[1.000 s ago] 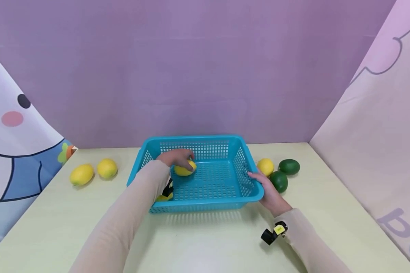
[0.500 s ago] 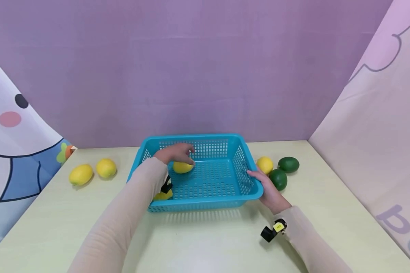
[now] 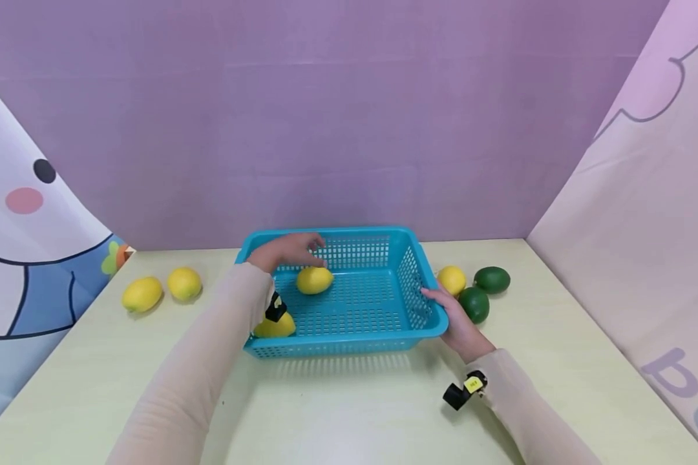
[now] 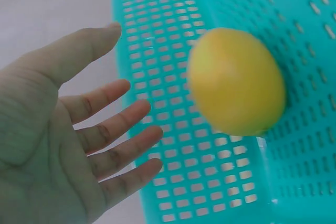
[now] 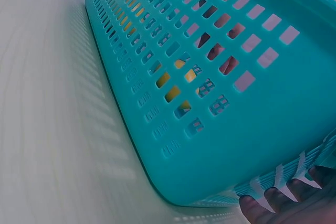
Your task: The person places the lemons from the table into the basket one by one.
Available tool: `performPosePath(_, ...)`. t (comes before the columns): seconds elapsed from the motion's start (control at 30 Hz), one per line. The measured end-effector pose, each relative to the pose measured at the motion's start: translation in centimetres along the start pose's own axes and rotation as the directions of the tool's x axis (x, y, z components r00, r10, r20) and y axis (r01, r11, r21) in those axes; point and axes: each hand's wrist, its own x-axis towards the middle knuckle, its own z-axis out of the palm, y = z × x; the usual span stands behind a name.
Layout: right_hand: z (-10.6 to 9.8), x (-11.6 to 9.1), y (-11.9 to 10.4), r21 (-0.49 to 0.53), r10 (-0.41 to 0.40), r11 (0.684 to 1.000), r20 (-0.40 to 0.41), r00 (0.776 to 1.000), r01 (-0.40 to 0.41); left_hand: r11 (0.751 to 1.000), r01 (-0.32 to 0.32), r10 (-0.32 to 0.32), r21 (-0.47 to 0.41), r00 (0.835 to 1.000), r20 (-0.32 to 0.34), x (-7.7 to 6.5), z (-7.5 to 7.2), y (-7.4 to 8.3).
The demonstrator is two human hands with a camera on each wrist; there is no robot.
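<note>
In the head view a blue plastic basket (image 3: 349, 335) with perforated walls stands on the table. One lemon (image 3: 315, 280) lies inside near its middle, and a second lemon (image 3: 275, 325) lies in the near left corner, partly hidden by the left wrist. My left hand (image 3: 293, 249) is over the basket's back left, fingers spread and holding nothing. The left wrist view shows this hand (image 4: 68, 129) apart from a lemon (image 4: 236, 82). My right hand (image 3: 459, 328) grips the basket's right side, thumb over the rim; in the right wrist view its fingers (image 5: 281, 201) touch the outer wall.
Two lemons, one farther left (image 3: 142, 294) and one nearer (image 3: 184, 284), lie left of the basket. On the right sit a yellow fruit (image 3: 452, 280) and two dark green oval fruits, one behind (image 3: 492, 279) and one in front (image 3: 474, 305). A purple backdrop (image 3: 349, 129) rises behind.
My left hand has let go of the lemon in the basket's middle and moved up and left from it. The right hand keeps its place on the basket.
</note>
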Motion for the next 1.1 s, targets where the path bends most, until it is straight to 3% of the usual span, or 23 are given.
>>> performPosePath(0.3,0.0,0.1,0.1,-0.008,0.002,1.000,0.015,1.000,-0.002,0.995,-0.098,0.093,-0.031,0.987,-0.129,-1.2,-2.0,-0.4)
performPosePath(0.6,-0.1,0.0,0.1,-0.022,-0.008,1.000,0.021,1.000,0.008,0.994,-0.082,0.068,-0.074,0.983,-0.173,-3.4,-3.6,-1.0)
performPosePath(0.83,-0.1,0.0,0.2,-0.017,-0.003,1.000,0.020,1.000,0.003,0.995,-0.091,0.083,-0.036,0.980,-0.183,-4.8,-5.0,-1.4)
performPosePath(1.1,-0.1,-0.2,-0.1,-0.016,0.006,1.000,0.021,1.000,-0.005,0.994,-0.110,0.101,-0.022,0.964,-0.245,-6.6,-6.3,-2.6)
